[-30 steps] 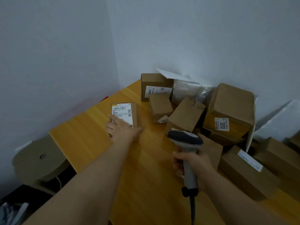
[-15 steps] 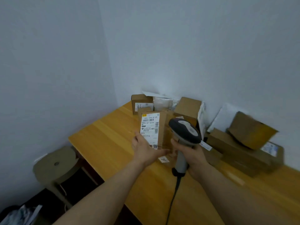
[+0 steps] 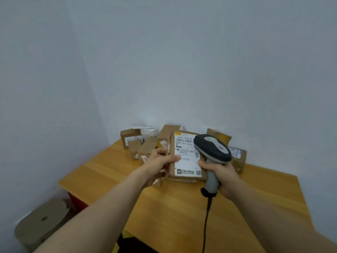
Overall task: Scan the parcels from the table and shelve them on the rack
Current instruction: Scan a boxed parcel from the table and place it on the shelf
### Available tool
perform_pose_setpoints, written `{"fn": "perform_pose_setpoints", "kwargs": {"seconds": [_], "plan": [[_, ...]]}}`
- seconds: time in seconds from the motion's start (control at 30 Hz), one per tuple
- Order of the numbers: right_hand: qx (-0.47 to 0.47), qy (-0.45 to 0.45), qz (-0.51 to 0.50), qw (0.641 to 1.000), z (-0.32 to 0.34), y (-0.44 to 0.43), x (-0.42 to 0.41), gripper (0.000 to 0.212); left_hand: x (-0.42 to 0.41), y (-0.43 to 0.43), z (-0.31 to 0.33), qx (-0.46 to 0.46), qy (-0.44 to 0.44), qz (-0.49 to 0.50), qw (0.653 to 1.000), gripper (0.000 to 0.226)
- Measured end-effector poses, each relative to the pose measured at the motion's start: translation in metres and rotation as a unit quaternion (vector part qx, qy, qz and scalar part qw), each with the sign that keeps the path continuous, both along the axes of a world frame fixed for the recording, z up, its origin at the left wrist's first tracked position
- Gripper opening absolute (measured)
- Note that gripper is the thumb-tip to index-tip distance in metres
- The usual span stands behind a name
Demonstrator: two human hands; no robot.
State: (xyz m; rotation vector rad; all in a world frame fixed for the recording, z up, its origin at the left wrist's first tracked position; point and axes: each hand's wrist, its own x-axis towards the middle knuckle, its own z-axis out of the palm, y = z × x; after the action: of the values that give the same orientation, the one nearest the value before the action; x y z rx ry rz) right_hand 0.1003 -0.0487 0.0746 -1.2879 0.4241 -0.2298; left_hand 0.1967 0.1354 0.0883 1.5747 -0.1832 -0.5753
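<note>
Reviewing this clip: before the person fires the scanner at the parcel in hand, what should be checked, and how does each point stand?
1. Parcel gripped: ok, the left hand holds its left edge.
2. Barcode uncovered: ok, the thumb lies lower on the label.
3. Scanner gripped: ok, the right hand is wrapped round its handle.
4. Scanner aimed at the barcode: cannot tell, its window is hidden.
5. Cable free: ok, it hangs from the handle, unsnagged where seen.
6. Rack located: cannot tell, it is out of view.
</note>
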Motion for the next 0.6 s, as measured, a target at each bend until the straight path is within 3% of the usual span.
{"fn": "perform_pose_setpoints", "kwargs": {"seconds": [0.1,0.23,0.6], "plan": [[-0.065,-0.010,-0.015,0.998,0.015,-0.012,-0.023,0.031,-0.002,-0.007,0.011,0.007,-0.027,-0.014,1.000,0.070],[-0.131,-0.018,0.010,0.991,0.033,-0.019,-0.046,0.022,0.000,-0.012,0.025,0.021,-0.100,-0.003,0.995,0.049],[-0.113,-0.020,0.099,0.988,0.059,0.032,-0.054,0.014,0.015,0.023,0.036,0.071,-0.130,0.026,0.989,0.035]]}}
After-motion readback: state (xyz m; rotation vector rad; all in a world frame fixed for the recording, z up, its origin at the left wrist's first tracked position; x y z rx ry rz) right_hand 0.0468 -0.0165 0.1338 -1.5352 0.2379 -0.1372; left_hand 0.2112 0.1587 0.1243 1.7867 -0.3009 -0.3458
